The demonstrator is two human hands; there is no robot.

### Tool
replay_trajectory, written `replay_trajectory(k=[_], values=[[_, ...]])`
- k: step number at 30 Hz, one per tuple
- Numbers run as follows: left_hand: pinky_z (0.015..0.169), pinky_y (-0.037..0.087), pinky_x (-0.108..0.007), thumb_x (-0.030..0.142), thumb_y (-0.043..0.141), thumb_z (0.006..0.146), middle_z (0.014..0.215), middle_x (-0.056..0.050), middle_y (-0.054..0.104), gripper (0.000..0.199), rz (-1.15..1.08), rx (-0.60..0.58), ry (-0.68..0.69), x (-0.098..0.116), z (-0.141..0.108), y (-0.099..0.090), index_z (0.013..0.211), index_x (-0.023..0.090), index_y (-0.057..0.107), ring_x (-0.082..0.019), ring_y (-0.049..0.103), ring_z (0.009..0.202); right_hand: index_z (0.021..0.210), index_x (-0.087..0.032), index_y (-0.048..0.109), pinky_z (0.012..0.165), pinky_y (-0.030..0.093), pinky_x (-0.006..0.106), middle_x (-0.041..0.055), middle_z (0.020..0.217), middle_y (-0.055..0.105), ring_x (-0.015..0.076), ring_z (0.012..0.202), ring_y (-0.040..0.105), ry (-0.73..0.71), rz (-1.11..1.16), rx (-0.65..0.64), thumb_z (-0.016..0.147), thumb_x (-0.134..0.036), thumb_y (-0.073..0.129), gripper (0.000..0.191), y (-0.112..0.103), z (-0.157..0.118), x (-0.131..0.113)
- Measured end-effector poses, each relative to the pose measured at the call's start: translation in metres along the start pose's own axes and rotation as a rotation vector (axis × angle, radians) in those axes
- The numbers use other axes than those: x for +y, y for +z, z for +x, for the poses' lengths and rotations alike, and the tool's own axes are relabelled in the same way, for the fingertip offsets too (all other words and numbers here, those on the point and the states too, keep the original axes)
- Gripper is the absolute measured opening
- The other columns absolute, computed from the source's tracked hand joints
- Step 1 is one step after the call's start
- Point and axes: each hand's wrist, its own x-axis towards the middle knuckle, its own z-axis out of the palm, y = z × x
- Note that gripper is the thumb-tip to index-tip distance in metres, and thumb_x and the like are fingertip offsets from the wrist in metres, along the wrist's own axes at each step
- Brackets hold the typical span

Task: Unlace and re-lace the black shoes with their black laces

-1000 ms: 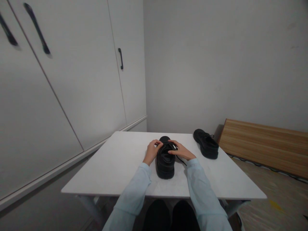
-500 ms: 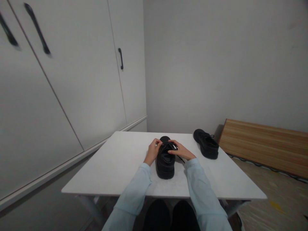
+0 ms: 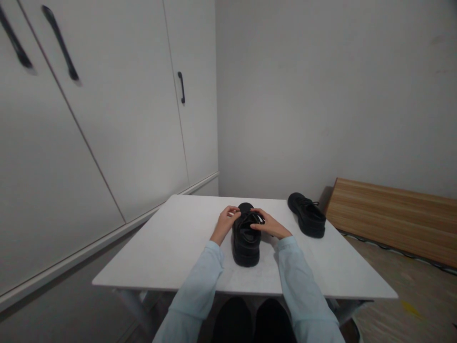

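A black lace-up shoe [image 3: 246,252] stands upright on the white table [image 3: 171,247], its heel toward me and its toe pointing away. At the left side of its lacing is my left hand [image 3: 225,223], thumb and fingertips pinched together on something I cannot make out, close to the laces. My right hand [image 3: 268,225] is at the right side of the shoe's opening, its fingers curled around a black shoelace, thumb over the opening. Dark lace loops show between the two hands, but their exact path is too small to tell.
A second black shoe [image 3: 310,218] stands near the table's right back edge. Behind it, a wood-grain panel [image 3: 389,216] leans low at the right. White cabinets [image 3: 143,119] with dark handles line the left, and a plain wall rises behind the table.
The lace end that hung out to the right below my right hand no longer shows there; dark lace now loops near my right fingers. Both hands stay at the shoe. The view has shifted slightly.
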Motion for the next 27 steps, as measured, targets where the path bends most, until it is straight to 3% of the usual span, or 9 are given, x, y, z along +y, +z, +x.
replay_trajectory(k=[4, 12, 17, 23, 27], values=[[0.077, 0.042, -0.028, 0.022, 0.06, 0.07, 0.081, -0.002, 0.061, 0.008, 0.086, -0.082, 0.011, -0.0068, 0.0003, 0.0021, 0.077, 0.017, 0.062, -0.016, 0.056, 0.08, 0.124, -0.021, 0.05, 0.108, 0.032, 0.043, 0.0098, 0.129, 0.054, 0.0258, 0.121, 0.049, -0.007, 0.019, -0.002, 0.066, -0.042, 0.074, 0.066, 0.0002, -0.0003, -0.001], [0.084, 0.041, -0.03, 0.029, 0.058, 0.075, 0.081, -0.002, 0.061, 0.012, 0.026, -0.045, 0.06, -0.0062, 0.0019, 0.0036, 0.076, 0.018, 0.057, -0.017, 0.056, 0.084, 0.123, -0.023, 0.051, 0.108, 0.032, 0.045, 0.0081, 0.129, 0.055, 0.0262, 0.121, 0.049, -0.02, 0.007, 0.002, 0.066, -0.043, 0.074, 0.065, -0.0003, -0.0006, -0.0004], [0.082, 0.042, -0.029, 0.037, 0.056, 0.079, 0.081, -0.002, 0.062, 0.019, -0.064, -0.035, 0.008, -0.004, 0.0, 0.0071, 0.08, 0.019, 0.051, -0.016, 0.058, 0.083, 0.123, -0.022, 0.051, 0.107, 0.032, 0.044, 0.0087, 0.128, 0.055, 0.0256, 0.12, 0.049, -0.013, 0.003, 0.001, 0.066, -0.043, 0.074, 0.065, 0.0001, -0.0006, -0.0018], [0.075, 0.043, -0.026, 0.035, 0.056, 0.08, 0.076, 0.001, 0.058, 0.018, -0.104, 0.01, 0.051, 0.0015, -0.002, 0.0037, 0.086, 0.019, 0.05, -0.014, 0.058, 0.077, 0.123, -0.022, 0.05, 0.108, 0.031, 0.043, 0.0083, 0.128, 0.055, 0.0251, 0.122, 0.048, -0.006, 0.0, 0.006, 0.066, -0.042, 0.074, 0.065, 0.0005, -0.0003, 0.0006], [0.078, 0.043, -0.027, 0.034, 0.059, 0.078, 0.074, 0.002, 0.06, 0.024, -0.221, 0.005, -0.02, 0.0001, -0.0016, 0.0022, 0.093, 0.02, 0.047, -0.013, 0.06, 0.077, 0.123, -0.022, 0.05, 0.107, 0.032, 0.044, 0.0083, 0.128, 0.055, 0.0256, 0.121, 0.049, -0.002, 0.001, 0.005, 0.066, -0.042, 0.074, 0.064, 0.0004, -0.0008, 0.0004]])
